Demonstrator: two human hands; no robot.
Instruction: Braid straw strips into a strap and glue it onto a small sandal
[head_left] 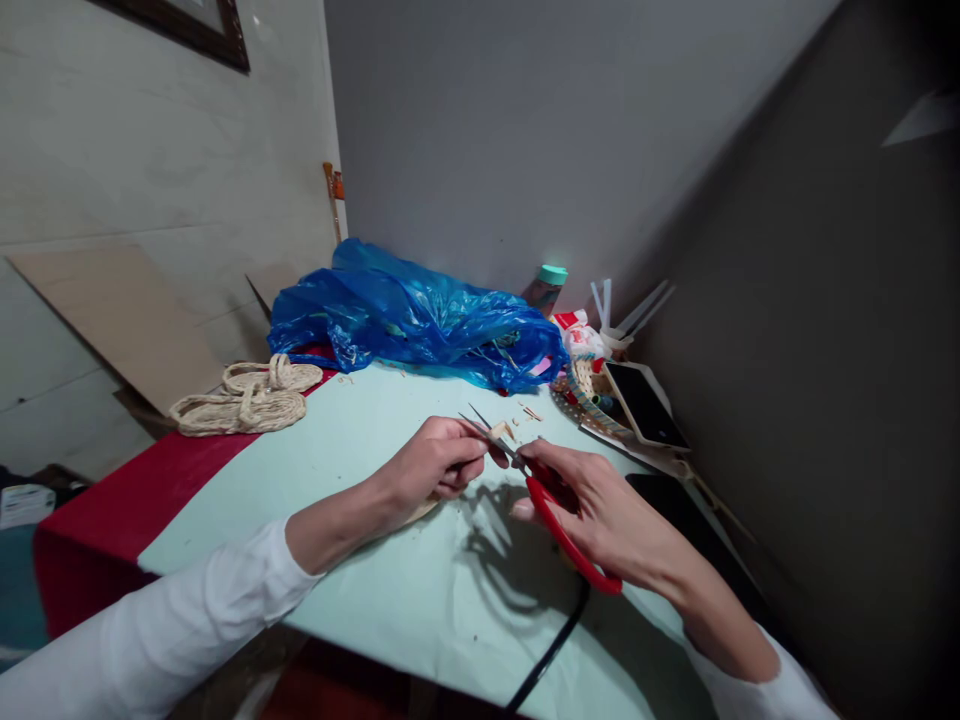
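My right hand (600,500) grips a pair of scissors (566,540) with red handles. Its slim metal blades are parted and point away to the upper left, around a pale straw-coloured strip (501,431). Pinched between the fingertips of my left hand (442,455) is that strip, most of it hidden by the fingers. Below the left wrist a bit of similar pale material (421,512) shows on the table. Small pale scraps (531,412) lie just beyond the blades.
A pair of woven straw sandals (259,395) rests on the red cloth (199,470) at left. A crumpled blue plastic bag (420,315) fills the table's back. On the right are a basket (592,395), a phone-like device (645,405) and a teal-lidded jar (550,285). A black cable (551,650) crosses the front edge.
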